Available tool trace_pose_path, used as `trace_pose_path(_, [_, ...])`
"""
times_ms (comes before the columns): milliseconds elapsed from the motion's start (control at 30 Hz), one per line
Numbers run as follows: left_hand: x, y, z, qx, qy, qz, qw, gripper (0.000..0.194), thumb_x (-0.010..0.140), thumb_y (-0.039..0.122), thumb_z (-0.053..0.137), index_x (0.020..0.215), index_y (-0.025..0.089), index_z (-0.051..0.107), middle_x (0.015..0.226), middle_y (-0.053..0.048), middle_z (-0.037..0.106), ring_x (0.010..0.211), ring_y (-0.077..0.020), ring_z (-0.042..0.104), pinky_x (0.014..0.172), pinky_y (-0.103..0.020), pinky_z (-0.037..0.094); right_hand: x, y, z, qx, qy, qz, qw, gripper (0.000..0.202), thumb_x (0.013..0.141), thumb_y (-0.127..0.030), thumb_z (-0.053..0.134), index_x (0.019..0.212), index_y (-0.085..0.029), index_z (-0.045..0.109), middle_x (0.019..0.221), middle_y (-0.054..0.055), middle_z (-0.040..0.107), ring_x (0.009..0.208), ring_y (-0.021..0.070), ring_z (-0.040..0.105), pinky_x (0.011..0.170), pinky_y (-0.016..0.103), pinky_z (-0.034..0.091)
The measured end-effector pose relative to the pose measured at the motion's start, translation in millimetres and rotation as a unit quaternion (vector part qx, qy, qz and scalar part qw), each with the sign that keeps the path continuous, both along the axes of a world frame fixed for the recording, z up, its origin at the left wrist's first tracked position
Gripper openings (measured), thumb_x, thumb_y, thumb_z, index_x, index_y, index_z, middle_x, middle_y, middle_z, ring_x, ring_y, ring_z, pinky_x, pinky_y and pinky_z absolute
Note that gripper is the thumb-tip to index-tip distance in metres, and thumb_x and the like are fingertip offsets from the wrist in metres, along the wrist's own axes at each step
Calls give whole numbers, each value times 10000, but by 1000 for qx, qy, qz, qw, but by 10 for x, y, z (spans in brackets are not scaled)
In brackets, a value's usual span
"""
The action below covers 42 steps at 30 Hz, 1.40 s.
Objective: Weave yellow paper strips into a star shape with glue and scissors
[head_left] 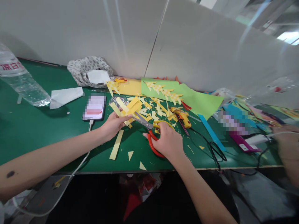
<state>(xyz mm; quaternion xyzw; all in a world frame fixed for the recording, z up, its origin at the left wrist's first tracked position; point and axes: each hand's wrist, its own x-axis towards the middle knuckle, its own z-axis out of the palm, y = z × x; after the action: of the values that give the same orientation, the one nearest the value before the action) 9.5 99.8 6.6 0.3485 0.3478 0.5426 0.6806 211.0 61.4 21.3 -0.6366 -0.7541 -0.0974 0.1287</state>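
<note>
The left hand point(113, 125) pinches yellow strips point(133, 106); the right hand point(168, 140) grips scissors point(147, 124). Clean cutting calls for fingertips point(128, 117) clear of the blades point(141, 119).

Scissors point(146, 124), one pair. Left of the scissors: one smartphone point(94, 107), one water bottle point(25, 84), one patterned cloth bag point(83, 66), two white sheets point(66, 97). Right of the scissors: one yellow glue gun point(184, 117), one blue paper strip point(211, 132). On their near side: two pale-yellow triangular offcuts point(130, 155). Beyond them: yellow paper scraps point(153, 115), too overlapped to count.
</note>
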Motion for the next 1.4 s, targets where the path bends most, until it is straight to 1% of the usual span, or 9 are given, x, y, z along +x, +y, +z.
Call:
trace_pose_path(167, [5,16,-32,-10,17,6,1000,322,650,159,732,952,202,630,964,-36,694,820,-151,631,598,-203,462,5,-2,-13,12,-4,6,1000,452,747,-605,433,890,-180,487,811,67,602,681,206,572,493,270,276])
trace_pose_path(267, [11,18,-36,-5,27,4,1000,224,666,181,721,873,179,635,976,-43,687,869,-162,625,662,-220,472,-1,-6,-8,16,-9,8,1000,465,737,-621,437,876,-180,489,798,66,603,679,208,573,486,272,269])
trace_pose_path(367, [16,13,-35,18,25,1,1000,226,676,185,712,881,179,618,991,-48,681,948,-182,608,746,-251,471,-10,-9,-1,14,-18,6,1000,466,734,-626,438,858,-180,484,792,62,603,670,208,574,481,271,256])
trace_pose_path(500, [14,3,-27,15,49,2,999,244,673,187,712,899,186,620,1013,-53,674,943,-189,607,716,-251,467,-12,-7,-3,11,-24,1,1000,462,738,-620,430,857,-176,481,791,60,600,677,211,575,474,268,242])
trace_pose_path(700, [-1,18,-36,0,63,-10,998,173,667,187,711,836,169,675,942,-59,692,848,-164,617,612,-207,455,9,-6,-14,4,-15,1,1000,448,748,-602,427,877,-176,482,814,65,598,682,203,569,475,261,239])
trace_pose_path(833, [4,24,-39,-17,82,-13,996,132,645,196,729,765,151,696,757,-45,693,602,-110,580,489,-203,418,8,-7,-22,10,-2,11,1000,440,748,-593,436,888,-178,480,813,60,599,675,197,566,476,261,237])
trace_pose_path(900, [13,19,-37,-29,77,-23,996,124,638,187,733,751,150,698,736,-34,693,546,-85,553,468,-194,408,-4,-10,-31,17,6,15,1000,440,744,-596,440,879,-178,478,795,54,595,667,195,564,478,259,239])
trace_pose_path(1100, [29,-11,-48,-44,35,-70,996,218,638,175,740,850,182,691,920,-30,705,801,-121,627,616,-177,462,-56,-22,-65,42,27,24,998,454,737,-604,447,884,-175,468,781,55,585,676,198,562,483,261,251])
trace_pose_path(1400, [49,-47,-29,-56,38,-75,995,256,633,177,744,881,195,683,968,-23,700,890,-139,627,727,-208,463,-90,-42,-56,48,45,43,997,475,732,-620,452,864,-163,459,738,50,558,665,191,553,481,255,261])
